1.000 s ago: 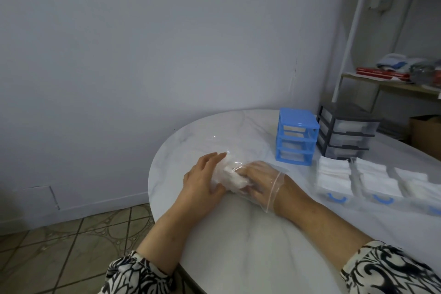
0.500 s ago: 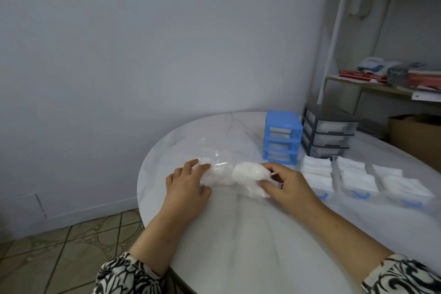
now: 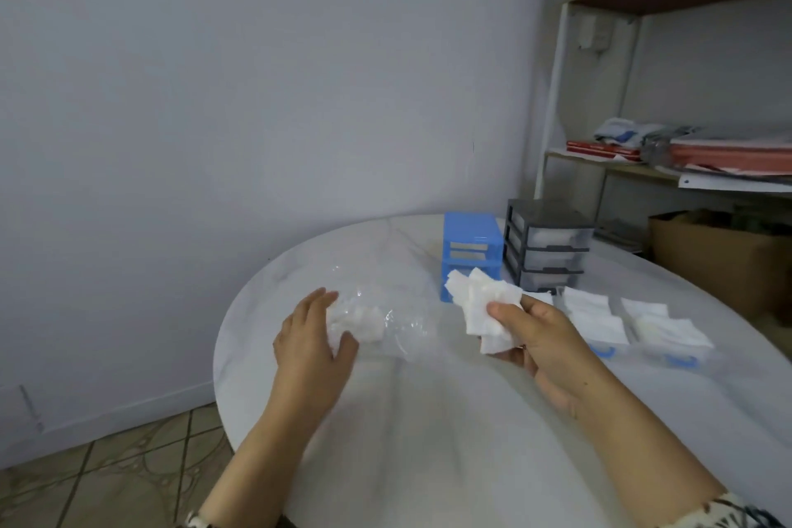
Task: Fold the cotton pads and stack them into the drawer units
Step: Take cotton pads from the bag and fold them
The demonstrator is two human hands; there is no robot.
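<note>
White cotton pads [image 3: 480, 309] sit pinched in my right hand [image 3: 535, 339], at three o'clock from the clear plastic bag [image 3: 385, 313] my left hand [image 3: 313, 339] grips on the table [image 3: 428, 442]. Blue drawer unit [image 3: 471, 246] at twelve o'clock.

Illumination was soft, even and moderately dim, with a cool bluish cast over the wall [image 3: 214, 99]. No direct light source appeared in view. Shadows were faint and diffuse; only weak shading lay beneath the hands. The worktop [image 3: 428, 442] showed a broad pale sheen without hard glare. Small highlights glinted on the clear plastic bag [image 3: 385, 309]. Motion blur softened the right hand [image 3: 540, 334] and the near forearms. White pads at right were nearly washed out, with little texture visible. Wide-angle distortion bent the shelf [image 3: 553, 99] uprights and curved the worktop rim. Overall sharpness was low.
</note>
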